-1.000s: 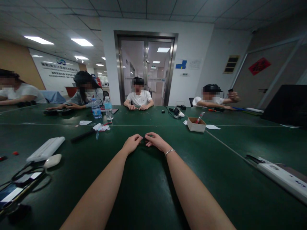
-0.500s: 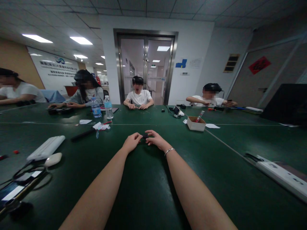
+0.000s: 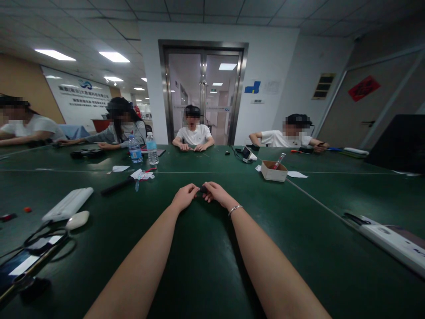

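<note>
Both of my arms reach forward over the green table (image 3: 206,248). Between my fingertips is a small black object (image 3: 202,189), too small and too covered for me to tell its kind. My left hand (image 3: 186,196) pinches its left end with thumb and fingers. From the other side, my right hand (image 3: 215,194) has its fingers closed on the right end, and they hide part of it. A silver bracelet (image 3: 235,210) is on my right wrist.
Left of me lie a white power bank-like case (image 3: 69,204), a pale rounded object (image 3: 78,219) and a phone (image 3: 26,263). Two bottles (image 3: 152,149) and a small box (image 3: 274,172) stand farther off. A white power strip (image 3: 392,239) lies right. Several people sit opposite.
The fingers of my right hand have closed onto the small black object; before, they were more spread. My left hand keeps its pinch. Across the table, the person at right has leaned and shifted an arm.
</note>
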A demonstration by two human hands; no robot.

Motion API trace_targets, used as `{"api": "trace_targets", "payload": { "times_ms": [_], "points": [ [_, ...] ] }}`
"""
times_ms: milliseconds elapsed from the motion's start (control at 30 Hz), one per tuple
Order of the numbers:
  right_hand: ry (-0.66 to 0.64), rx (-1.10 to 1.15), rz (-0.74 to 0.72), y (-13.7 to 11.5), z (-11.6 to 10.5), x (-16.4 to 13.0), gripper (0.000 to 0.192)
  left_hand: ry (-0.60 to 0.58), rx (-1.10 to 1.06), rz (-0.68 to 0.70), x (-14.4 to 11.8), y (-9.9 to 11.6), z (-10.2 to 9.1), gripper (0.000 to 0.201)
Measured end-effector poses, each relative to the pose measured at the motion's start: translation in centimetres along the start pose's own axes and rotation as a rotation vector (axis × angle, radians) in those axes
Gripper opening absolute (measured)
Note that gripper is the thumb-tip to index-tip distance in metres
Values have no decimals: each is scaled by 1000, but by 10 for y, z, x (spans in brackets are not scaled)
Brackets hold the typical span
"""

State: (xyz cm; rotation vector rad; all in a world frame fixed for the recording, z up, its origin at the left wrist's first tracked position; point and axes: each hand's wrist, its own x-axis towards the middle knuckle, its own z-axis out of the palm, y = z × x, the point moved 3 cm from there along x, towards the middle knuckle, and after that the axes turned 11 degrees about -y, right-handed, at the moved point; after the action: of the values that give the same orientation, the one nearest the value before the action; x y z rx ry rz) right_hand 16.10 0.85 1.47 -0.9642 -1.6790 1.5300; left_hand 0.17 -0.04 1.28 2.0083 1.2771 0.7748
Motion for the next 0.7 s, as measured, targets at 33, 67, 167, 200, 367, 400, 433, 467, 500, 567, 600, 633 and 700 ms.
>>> {"api": "trace_targets", "payload": {
  "times_ms": [33, 67, 167, 200, 367, 400, 433, 467, 500, 567, 600, 633, 700],
  "points": [
    [-7, 2, -8, 0, 0, 0, 15, -1, -3, -2, 0, 0, 0, 37],
    [-16, 7, -28, 0, 0, 0, 16, -4, -3, -9, 0, 0, 0, 37],
    [-36, 24, -68, -1, -1, -2, 36, -16, 11, -27, -1, 0, 0, 37],
    [-34, 20, -62, -1, -1, -2, 35, -21, 18, -27, -1, 0, 0, 38],
    [-8, -76, -23, -1, 1, 1, 9, -33, 52, -11, -1, 1, -1, 42],
    [-10, -89, -26, -1, 2, 1, 9, -35, 63, -9, -1, 2, -1, 43],
    [-15, -96, -31, -2, 2, 2, 9, -38, 75, -8, 0, 3, -1, 44],
    [-24, -96, -37, -2, 2, 1, 9, -41, 88, -7, 0, 3, -1, 45],
    [-33, -90, -44, -2, 1, 1, 10, -40, 100, -8, 0, 4, -1, 46],
    [-46, -77, -56, -1, 1, 2, 11, -41, 114, -11, -1, 5, -1, 46],
    [-49, -75, -62, 0, 0, 2, 12, -42, 116, -13, -1, 6, -1, 46],
    [-52, -77, -64, 1, 0, 2, 13, -45, 116, -16, -1, 6, -1, 47],
    [-59, -88, -66, 2, -1, 4, 15, -49, 115, -19, -1, 7, -2, 48]
  ]
}}
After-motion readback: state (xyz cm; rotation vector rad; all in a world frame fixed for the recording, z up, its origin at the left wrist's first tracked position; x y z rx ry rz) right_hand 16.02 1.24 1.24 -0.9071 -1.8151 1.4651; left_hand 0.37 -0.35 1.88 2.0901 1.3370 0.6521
